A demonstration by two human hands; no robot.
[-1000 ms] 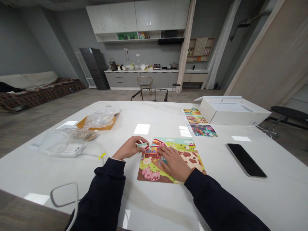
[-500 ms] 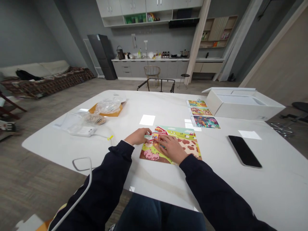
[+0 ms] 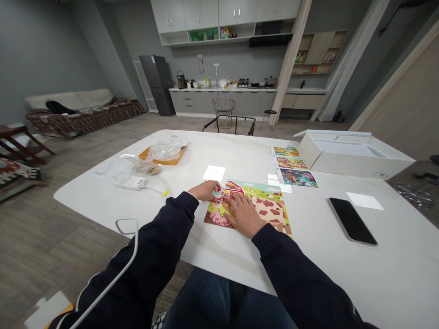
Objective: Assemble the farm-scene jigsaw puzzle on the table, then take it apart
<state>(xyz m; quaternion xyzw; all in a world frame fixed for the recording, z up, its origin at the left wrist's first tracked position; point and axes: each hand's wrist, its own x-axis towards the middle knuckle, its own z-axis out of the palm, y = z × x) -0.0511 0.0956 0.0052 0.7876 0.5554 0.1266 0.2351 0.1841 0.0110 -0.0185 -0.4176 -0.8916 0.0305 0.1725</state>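
Observation:
A colourful farm puzzle [image 3: 269, 208] with a red barn, a spotted cow and a pink pig lies flat on the white table. At its upper left edge, my left hand [image 3: 206, 190] pinches a small puzzle piece [image 3: 217, 194] between thumb and fingers, next to the barn. My right hand [image 3: 245, 214] rests palm down on the middle of the puzzle, fingers spread over the part just below the barn. What lies under its fingers is hidden.
Plastic bags [image 3: 164, 150] on an orange sheet and a white power bank [image 3: 130, 183] with a cable lie at the left. Three picture cards [image 3: 291, 163], a white open box [image 3: 353, 153] and a black phone [image 3: 352, 220] are on the right. The table's near edge [image 3: 226, 276] is in front of my legs.
The view has shifted, so everything appears slightly further right. My left hand has drawn back a little at the puzzle's left edge, and the small piece shows more. My right hand stays on the puzzle.

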